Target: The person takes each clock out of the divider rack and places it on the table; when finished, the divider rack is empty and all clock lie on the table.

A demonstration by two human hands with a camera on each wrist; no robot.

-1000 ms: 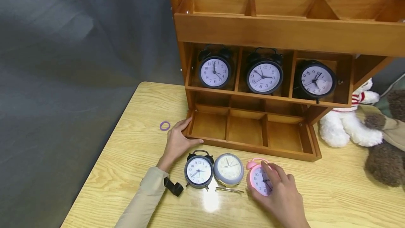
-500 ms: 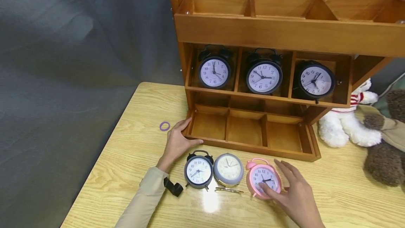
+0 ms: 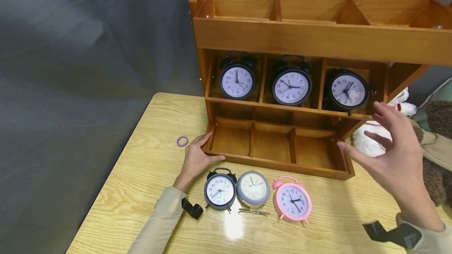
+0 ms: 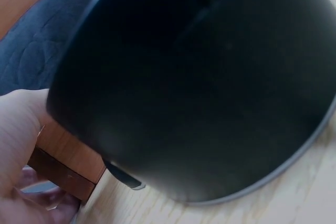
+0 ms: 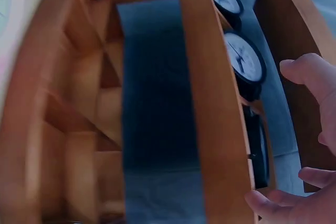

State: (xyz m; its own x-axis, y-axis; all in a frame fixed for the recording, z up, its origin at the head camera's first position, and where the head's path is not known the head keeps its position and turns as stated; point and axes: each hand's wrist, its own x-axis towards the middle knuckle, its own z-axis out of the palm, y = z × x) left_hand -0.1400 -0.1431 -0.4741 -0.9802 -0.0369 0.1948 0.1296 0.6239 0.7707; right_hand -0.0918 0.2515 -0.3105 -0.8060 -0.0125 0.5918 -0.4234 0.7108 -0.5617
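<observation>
My left hand [image 3: 197,156] holds the lower left corner of a wooden tiered shelf [image 3: 275,162], thumb along its front edge and fingers on the side. In the left wrist view a dark clock casing [image 4: 194,87] fills most of the picture and hides part of this grip. My right hand [image 3: 399,148] is raised by the shelf's right end, thumb and fingers spread, holding nothing. Nearest to it, a black alarm clock [image 3: 349,90] leans in the right compartment of the middle tier. A pink twin-bell alarm clock [image 3: 293,201] lies face up on the table.
Left of the pink clock lie a grey round clock [image 3: 253,188] and a black alarm clock [image 3: 220,191]. Two more black clocks, left [image 3: 237,82] and centre [image 3: 291,86], occupy the middle tier. A purple ring [image 3: 182,141] and a white plush toy [image 3: 367,140] flank the shelf.
My right hand has let go of the pink clock, leaving it on the table, and has moved up and right to the shelf's right end. My left hand stays at the corner.
</observation>
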